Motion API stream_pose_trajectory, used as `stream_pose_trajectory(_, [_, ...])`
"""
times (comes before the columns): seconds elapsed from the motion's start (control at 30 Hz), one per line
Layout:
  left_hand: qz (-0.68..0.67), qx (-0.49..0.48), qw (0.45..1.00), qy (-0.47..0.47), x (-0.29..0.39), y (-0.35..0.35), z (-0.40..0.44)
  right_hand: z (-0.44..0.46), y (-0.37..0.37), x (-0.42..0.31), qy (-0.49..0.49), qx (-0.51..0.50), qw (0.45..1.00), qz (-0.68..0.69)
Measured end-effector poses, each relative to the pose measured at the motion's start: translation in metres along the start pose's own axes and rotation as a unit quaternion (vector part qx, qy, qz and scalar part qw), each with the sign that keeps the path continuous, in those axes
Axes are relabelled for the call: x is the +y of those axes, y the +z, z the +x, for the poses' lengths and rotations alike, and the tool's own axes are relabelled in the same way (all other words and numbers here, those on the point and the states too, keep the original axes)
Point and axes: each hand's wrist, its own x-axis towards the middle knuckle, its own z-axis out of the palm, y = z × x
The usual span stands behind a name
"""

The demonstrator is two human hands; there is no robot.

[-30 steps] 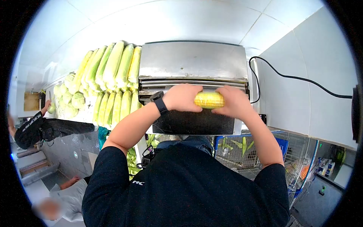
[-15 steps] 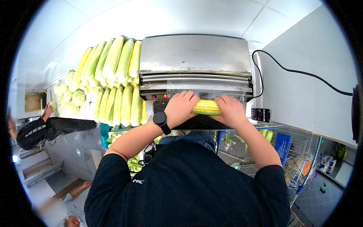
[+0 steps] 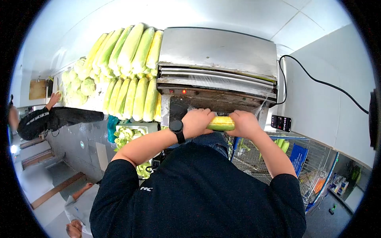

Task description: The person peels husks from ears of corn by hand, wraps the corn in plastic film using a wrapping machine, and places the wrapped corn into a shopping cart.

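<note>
An ear of corn, yellow kernels above and green husk below, lies level between my two hands in front of my waist. My left hand, below a black watch, is closed round its left end. Round the other end my right hand is closed as well. Just beyond them stands a steel film-wrapping machine with a red light on its front. Clear plastic film stretches from its rollers toward my hands; where the film meets the corn is hard to make out.
Husked-green corn ears are stacked left of the machine, with round pale-green vegetables further left. A phone and black cable are at right. A wire cart stands below. Two other people are at left.
Both hands have drawn the corn away from the machine toward my body, and more of the machine's front shows. The view has shifted slightly.
</note>
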Motion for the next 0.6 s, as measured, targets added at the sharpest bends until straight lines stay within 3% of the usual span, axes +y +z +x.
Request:
stream_pose_trajectory(0.1, [-0.052,-0.056,0.997,-0.033,-0.002,0.009,-0.024,-0.002,0.003,-0.02,0.042,-0.137,0.988,0.059])
stream_pose_trajectory(0.2, [-0.102,-0.048,0.993,-0.027,-0.014,0.004,-0.055,-0.006,0.018,-0.042,0.083,-0.199,0.962,0.167])
stream_pose_trajectory(0.23, [-0.132,0.004,0.991,-0.011,-0.02,-0.002,-0.067,-0.008,0.02,-0.049,0.075,-0.207,0.962,0.162])
stream_pose_trajectory(0.3, [-0.199,0.02,0.979,-0.028,-0.036,-0.02,-0.09,-0.011,0.023,-0.064,0.159,-0.196,0.918,0.306])
stream_pose_trajectory(0.37, [-0.321,0.019,0.945,-0.065,-0.054,-0.034,-0.114,-0.009,0.024,-0.079,0.149,-0.189,0.904,0.354])
stream_pose_trajectory(0.4, [-0.329,0.073,0.94,-0.054,-0.062,-0.035,-0.125,-0.009,0.024,-0.085,0.145,-0.176,0.885,0.406])
stream_pose_trajectory(0.47, [-0.376,0.083,0.922,-0.045,-0.077,-0.038,-0.144,-0.011,0.038,-0.093,0.139,-0.188,0.892,0.387])
stream_pose_trajectory(0.57, [-0.428,0.087,0.899,-0.03,-0.073,-0.042,-0.157,-0.013,0.051,-0.118,0.142,-0.189,0.816,0.527])
stream_pose_trajectory(0.6, [-0.451,0.093,0.888,-0.025,-0.072,-0.041,-0.157,-0.014,0.054,-0.125,0.142,-0.19,0.818,0.524])
